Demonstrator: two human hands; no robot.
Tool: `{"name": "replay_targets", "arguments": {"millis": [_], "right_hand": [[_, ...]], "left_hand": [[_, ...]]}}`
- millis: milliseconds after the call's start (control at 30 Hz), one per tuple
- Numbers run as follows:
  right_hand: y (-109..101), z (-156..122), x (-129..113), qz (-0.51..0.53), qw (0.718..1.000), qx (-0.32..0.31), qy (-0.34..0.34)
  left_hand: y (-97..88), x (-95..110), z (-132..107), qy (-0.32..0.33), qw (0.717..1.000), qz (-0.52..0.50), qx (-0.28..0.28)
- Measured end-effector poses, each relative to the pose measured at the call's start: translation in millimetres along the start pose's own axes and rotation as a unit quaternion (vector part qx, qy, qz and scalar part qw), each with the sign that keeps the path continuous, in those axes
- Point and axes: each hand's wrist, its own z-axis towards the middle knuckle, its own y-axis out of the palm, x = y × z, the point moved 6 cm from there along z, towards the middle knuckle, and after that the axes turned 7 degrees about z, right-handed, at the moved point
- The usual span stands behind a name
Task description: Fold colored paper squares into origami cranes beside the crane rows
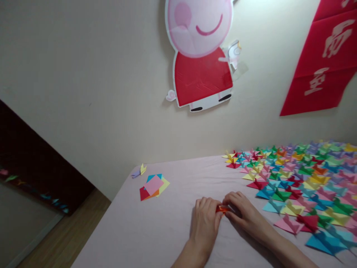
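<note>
A small folded piece of orange origami paper [222,209] lies between my hands, low over the pale pink sheet [173,230]. My left hand [205,219] is closed on its left end, with the thumb along the near side. From the right, my right hand [242,210] pinches the other end between thumb and fingers. Much of the paper is hidden by the fingers, so its exact fold cannot be made out. Left of my hands sits a loose stack of square paper sheets [154,185] in pink, red, blue, yellow and orange.
Rows of colourful folded paper cranes [301,186] cover the right side, close to my right forearm. Two more folded pieces, one yellow [143,169] and one purple [136,174], rest at the far left corner. A wall with a cartoon pig cutout [203,76] and red banner [320,63] borders the back.
</note>
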Motion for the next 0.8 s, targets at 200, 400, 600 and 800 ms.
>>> {"name": "replay_targets", "arguments": {"millis": [200, 400, 600, 800], "right_hand": [[3.4, 1.3, 4.7, -0.016, 1.0, -0.011, -0.008], [-3.2, 1.0, -3.6, 0.002, 1.0, -0.002, 0.006], [-3.5, 2.4, -8.0, 0.018, 1.0, 0.001, 0.02], [2.2, 10.8, -8.8, 0.03, 0.999, 0.002, 0.036]], "left_hand": [[-0.6, -1.7, -1.1, -0.011, 1.0, -0.01, 0.011], [2.6, -10.4, -2.2, -0.044, 0.999, -0.022, -0.007], [0.1, -14.1, -1.5, -0.071, 0.996, -0.054, 0.004], [-5.1, -12.5, -0.1, -0.076, 0.995, -0.067, 0.012]]}}
